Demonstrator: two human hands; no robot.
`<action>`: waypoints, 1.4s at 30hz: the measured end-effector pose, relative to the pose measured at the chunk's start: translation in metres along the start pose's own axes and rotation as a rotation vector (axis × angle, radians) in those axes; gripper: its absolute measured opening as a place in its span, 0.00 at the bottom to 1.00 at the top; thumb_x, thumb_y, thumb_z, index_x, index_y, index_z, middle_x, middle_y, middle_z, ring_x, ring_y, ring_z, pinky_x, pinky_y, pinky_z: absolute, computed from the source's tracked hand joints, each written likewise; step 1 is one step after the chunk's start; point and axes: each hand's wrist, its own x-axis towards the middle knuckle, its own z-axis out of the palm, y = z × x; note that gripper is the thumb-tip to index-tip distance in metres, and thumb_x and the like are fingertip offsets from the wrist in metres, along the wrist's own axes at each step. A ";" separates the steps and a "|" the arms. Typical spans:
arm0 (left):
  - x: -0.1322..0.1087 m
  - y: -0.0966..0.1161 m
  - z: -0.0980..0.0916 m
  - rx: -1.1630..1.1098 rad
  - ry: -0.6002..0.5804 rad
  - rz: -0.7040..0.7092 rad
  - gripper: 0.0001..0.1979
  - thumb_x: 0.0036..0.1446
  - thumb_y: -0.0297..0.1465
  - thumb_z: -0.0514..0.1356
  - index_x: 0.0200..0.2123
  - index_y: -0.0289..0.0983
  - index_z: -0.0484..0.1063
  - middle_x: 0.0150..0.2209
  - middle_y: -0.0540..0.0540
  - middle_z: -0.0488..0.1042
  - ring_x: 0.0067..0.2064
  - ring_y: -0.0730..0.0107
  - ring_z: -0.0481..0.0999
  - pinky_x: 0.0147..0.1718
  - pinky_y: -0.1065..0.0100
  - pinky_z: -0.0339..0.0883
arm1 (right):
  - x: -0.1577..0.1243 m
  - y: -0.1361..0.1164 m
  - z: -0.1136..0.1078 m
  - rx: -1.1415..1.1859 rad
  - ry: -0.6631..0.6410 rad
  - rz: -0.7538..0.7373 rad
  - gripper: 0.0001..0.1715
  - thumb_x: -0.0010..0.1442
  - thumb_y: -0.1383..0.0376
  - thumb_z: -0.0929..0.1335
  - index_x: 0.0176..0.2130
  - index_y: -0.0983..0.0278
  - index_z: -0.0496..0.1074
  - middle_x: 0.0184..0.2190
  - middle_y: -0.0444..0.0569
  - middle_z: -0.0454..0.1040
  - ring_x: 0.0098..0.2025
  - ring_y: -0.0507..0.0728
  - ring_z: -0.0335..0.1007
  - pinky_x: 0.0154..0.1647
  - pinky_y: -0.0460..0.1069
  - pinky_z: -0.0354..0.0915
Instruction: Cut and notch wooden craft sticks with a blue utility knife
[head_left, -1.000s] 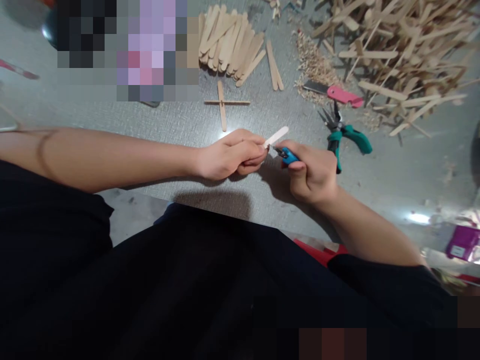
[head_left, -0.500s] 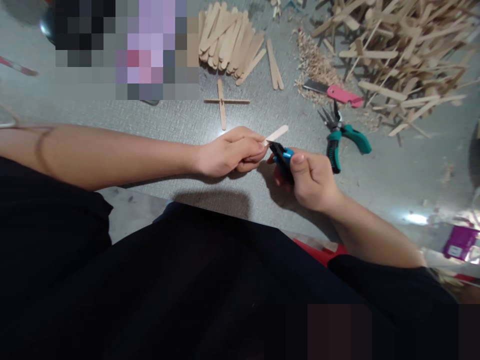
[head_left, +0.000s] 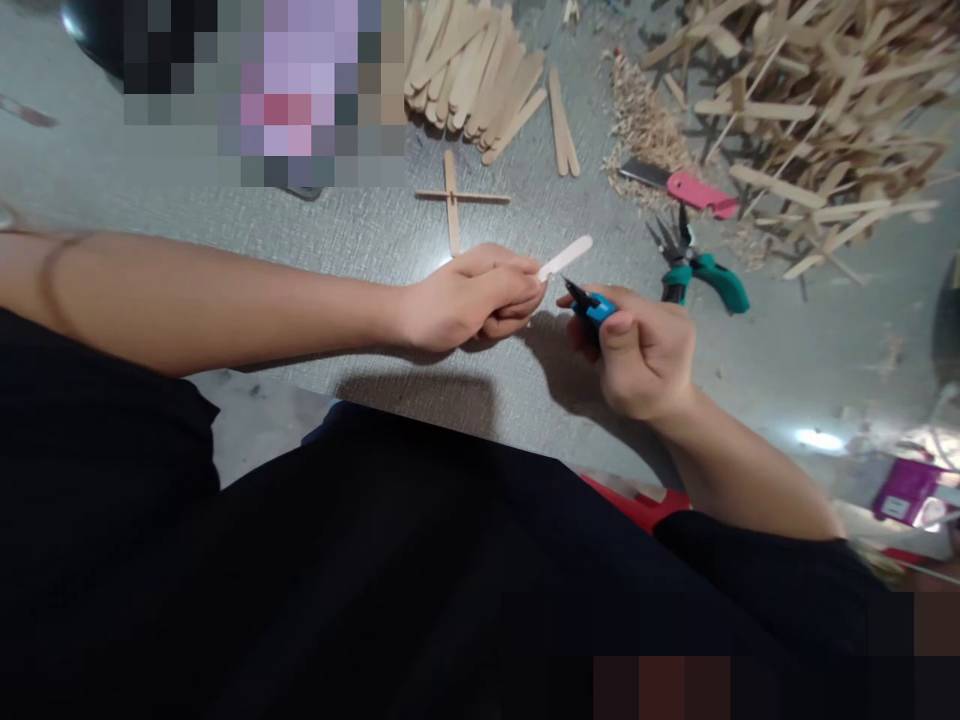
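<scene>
My left hand (head_left: 487, 298) is closed around a pale wooden craft stick (head_left: 568, 256), whose rounded end sticks out to the upper right. A small notch shows on the stick's lower edge near my fingers. In my right hand (head_left: 637, 345) I grip a black and blue utility knife (head_left: 592, 305), thumb on its side. The knife's dark tip points at the stick, a small gap apart from it. Just beyond my left hand lie two craft sticks joined as a cross (head_left: 451, 197).
Green-handled pliers (head_left: 709, 275) and a pink-handled cutter (head_left: 697, 192) lie beyond my right hand, beside wood shavings (head_left: 649, 115). A large heap of craft sticks (head_left: 825, 110) fills the far right. More sticks (head_left: 472, 80) lie stacked at the back. A purple box (head_left: 906, 490) stands at right.
The knife has drawn back from the stick to the right with my right hand, leaving a gap. The notch in the stick is now visible. The whole view has shifted slightly.
</scene>
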 end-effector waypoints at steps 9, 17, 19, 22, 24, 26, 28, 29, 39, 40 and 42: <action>0.001 -0.002 0.001 0.000 0.001 0.033 0.21 0.76 0.28 0.54 0.26 0.44 0.60 0.20 0.57 0.53 0.20 0.77 0.49 0.21 0.71 0.46 | 0.002 0.005 -0.001 -0.153 -0.007 -0.128 0.28 0.90 0.45 0.63 0.55 0.57 0.86 0.30 0.45 0.79 0.29 0.57 0.77 0.36 0.53 0.71; 0.000 0.000 0.000 0.011 -0.001 0.017 0.21 0.74 0.29 0.58 0.25 0.43 0.59 0.20 0.56 0.53 0.22 0.78 0.50 0.23 0.71 0.47 | 0.003 0.003 -0.003 -0.197 -0.058 -0.102 0.29 0.89 0.43 0.62 0.54 0.56 0.85 0.35 0.49 0.84 0.34 0.60 0.82 0.41 0.55 0.76; -0.001 0.001 0.000 0.014 0.013 0.008 0.22 0.74 0.30 0.59 0.25 0.42 0.59 0.20 0.55 0.53 0.22 0.78 0.50 0.23 0.71 0.48 | 0.004 0.003 -0.004 -0.198 -0.060 -0.115 0.29 0.89 0.43 0.63 0.55 0.55 0.85 0.35 0.49 0.84 0.34 0.60 0.83 0.42 0.56 0.76; -0.001 0.001 0.000 0.023 0.021 -0.003 0.23 0.73 0.30 0.61 0.24 0.42 0.59 0.20 0.55 0.54 0.21 0.78 0.52 0.24 0.71 0.49 | 0.005 0.005 -0.005 -0.203 -0.057 -0.154 0.29 0.89 0.42 0.63 0.57 0.55 0.85 0.36 0.49 0.85 0.35 0.61 0.84 0.42 0.55 0.77; -0.001 0.000 0.000 0.028 0.017 0.003 0.23 0.73 0.31 0.61 0.24 0.42 0.59 0.20 0.56 0.54 0.22 0.78 0.52 0.24 0.71 0.48 | 0.006 0.005 -0.006 -0.221 -0.060 -0.164 0.30 0.89 0.41 0.63 0.57 0.55 0.86 0.35 0.49 0.85 0.34 0.60 0.83 0.41 0.55 0.77; -0.001 -0.001 0.000 0.035 0.008 0.022 0.22 0.74 0.31 0.58 0.24 0.43 0.58 0.21 0.56 0.53 0.22 0.78 0.51 0.24 0.70 0.47 | 0.005 0.006 -0.007 -0.240 -0.072 -0.153 0.30 0.89 0.41 0.62 0.59 0.55 0.86 0.34 0.48 0.84 0.33 0.60 0.82 0.40 0.55 0.76; -0.002 -0.002 0.000 0.049 -0.010 0.041 0.22 0.75 0.31 0.56 0.25 0.43 0.58 0.21 0.56 0.53 0.22 0.78 0.51 0.24 0.70 0.47 | 0.005 0.007 -0.007 -0.251 -0.081 -0.145 0.31 0.88 0.41 0.63 0.60 0.55 0.87 0.33 0.48 0.83 0.33 0.60 0.82 0.40 0.55 0.76; -0.002 -0.002 0.000 0.056 -0.023 0.050 0.22 0.75 0.30 0.55 0.25 0.44 0.58 0.21 0.56 0.53 0.22 0.78 0.51 0.24 0.70 0.46 | 0.005 0.008 -0.007 -0.252 -0.080 -0.149 0.31 0.88 0.41 0.63 0.60 0.55 0.87 0.33 0.48 0.83 0.33 0.61 0.82 0.40 0.55 0.76; -0.007 0.001 0.003 0.080 -0.027 0.037 0.24 0.78 0.29 0.56 0.25 0.43 0.57 0.21 0.56 0.53 0.22 0.78 0.51 0.24 0.71 0.49 | -0.001 0.013 0.007 -0.372 0.034 -0.205 0.35 0.87 0.39 0.64 0.67 0.57 0.87 0.36 0.52 0.86 0.33 0.61 0.80 0.36 0.56 0.74; -0.007 0.001 0.004 0.076 -0.030 0.037 0.24 0.77 0.28 0.56 0.25 0.43 0.57 0.21 0.56 0.53 0.22 0.78 0.51 0.24 0.71 0.49 | -0.002 0.014 0.007 -0.369 0.041 -0.217 0.35 0.87 0.39 0.64 0.68 0.57 0.87 0.36 0.51 0.85 0.32 0.61 0.79 0.36 0.56 0.73; -0.008 0.001 0.005 0.064 -0.027 0.032 0.22 0.76 0.28 0.55 0.26 0.44 0.57 0.20 0.56 0.53 0.22 0.78 0.50 0.23 0.72 0.49 | -0.002 0.015 0.009 -0.358 0.050 -0.221 0.34 0.87 0.40 0.65 0.69 0.58 0.86 0.35 0.50 0.84 0.32 0.60 0.78 0.35 0.55 0.71</action>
